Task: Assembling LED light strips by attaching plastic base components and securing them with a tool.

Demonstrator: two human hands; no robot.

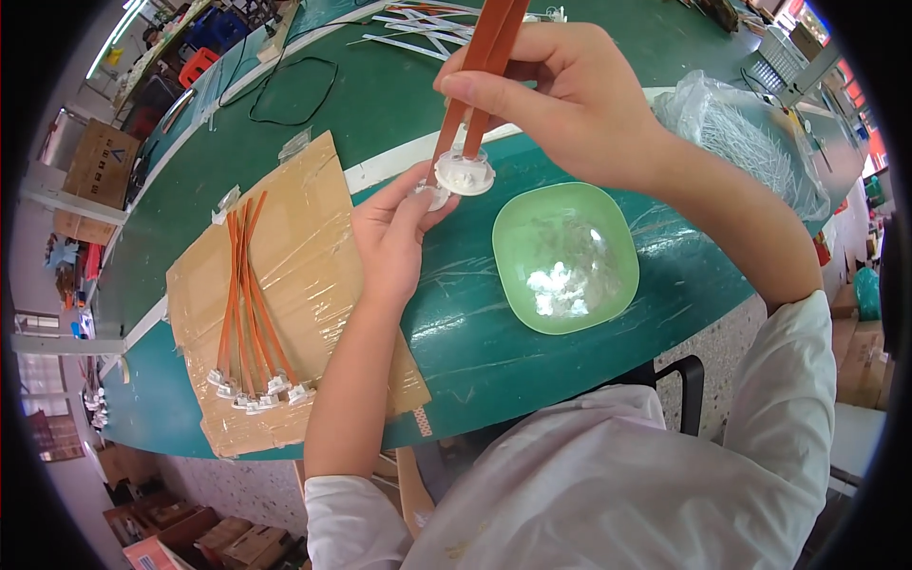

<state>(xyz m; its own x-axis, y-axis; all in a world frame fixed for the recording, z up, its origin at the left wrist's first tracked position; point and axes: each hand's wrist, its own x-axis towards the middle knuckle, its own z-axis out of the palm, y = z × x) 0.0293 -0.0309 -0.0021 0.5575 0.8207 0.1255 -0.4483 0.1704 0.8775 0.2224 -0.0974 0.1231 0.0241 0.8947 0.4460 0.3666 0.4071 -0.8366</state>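
Above, orange strips in the right hand are cut off.

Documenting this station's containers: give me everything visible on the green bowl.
The bowl is light green, rounded-square in outline, with smooth sides that look like plastic. It stands upright, open side up, on the dark green table, to the right of the cardboard sheet. Clear, glinting pieces lie inside; glare hides their exact shape. Neither the left hand nor the right hand touches it.
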